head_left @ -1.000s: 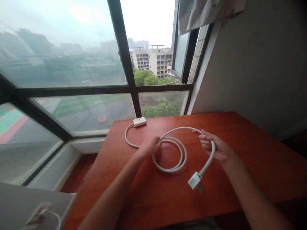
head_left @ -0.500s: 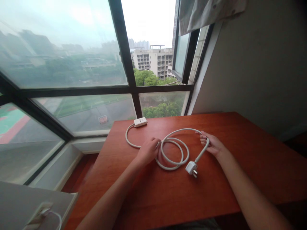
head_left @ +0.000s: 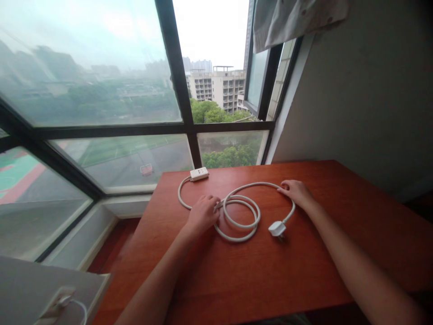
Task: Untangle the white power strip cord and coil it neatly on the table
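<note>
A white extension cord lies in loose loops on the reddish-brown wooden desk. Its socket block rests at the far edge by the window, and its plug is on the right of the loops, prongs toward me. My left hand is closed on the cord at the left side of the loops, where strands cross. On the other side, my right hand has thumb and fingers closed on the outer stretch of cord that curves down to the plug.
The desk meets a window with dark frames on its far side; one pane stands open. A grey wall rises at the right, with a curtain above. At lower left, a wall outlet has a white cable plugged in.
My right hand has turned from beneath the cord to palm-down over it. The plug has shifted right and its prongs have turned. The left hand and the loops have moved slightly left.
</note>
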Demonstrator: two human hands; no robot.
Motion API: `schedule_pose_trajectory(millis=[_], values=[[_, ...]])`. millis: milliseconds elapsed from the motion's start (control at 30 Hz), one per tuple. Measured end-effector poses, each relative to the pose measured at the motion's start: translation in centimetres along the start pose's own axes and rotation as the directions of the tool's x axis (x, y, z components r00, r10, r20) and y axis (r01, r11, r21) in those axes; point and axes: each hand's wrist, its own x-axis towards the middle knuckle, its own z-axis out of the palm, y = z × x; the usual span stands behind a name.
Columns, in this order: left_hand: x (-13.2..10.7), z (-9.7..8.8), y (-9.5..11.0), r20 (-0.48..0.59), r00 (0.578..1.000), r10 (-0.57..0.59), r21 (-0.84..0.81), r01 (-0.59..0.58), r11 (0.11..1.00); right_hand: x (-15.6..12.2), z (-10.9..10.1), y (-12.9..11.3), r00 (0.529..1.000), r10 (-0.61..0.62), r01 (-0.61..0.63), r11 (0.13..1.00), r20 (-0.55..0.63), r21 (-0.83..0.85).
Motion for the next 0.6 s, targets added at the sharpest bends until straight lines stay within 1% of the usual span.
schedule_pose_trajectory(millis=[133, 367, 533, 600], values=[[-0.1, -0.1, -0.6, -0.002, 1.000, -0.020, -0.020, 0.020, 1.000, 0.7, -0.6, -0.7, 0.999, 0.022, -0.016, 0.990, 0.042, -0.137], [-0.2, -0.4, -0.8, 0.006, 1.000, 0.001, 0.005, -0.001, 1.000, 2.6, -1.4, -1.4, 0.994, 0.061, -0.031, 0.954, 0.091, -0.299], [-0.2, -1.5, -1.6, 0.064, 0.998, -0.027, 0.028, 0.025, 0.999, 3.0, -1.0, -2.6, 0.995, 0.074, -0.048, 0.936, 0.061, -0.349], [-0.2, -1.9, -2.3, 0.052, 0.998, -0.041, 0.032, 0.039, 0.999, 2.7, -0.7, -3.2, 0.994, 0.089, -0.061, 0.927, 0.057, -0.369]])
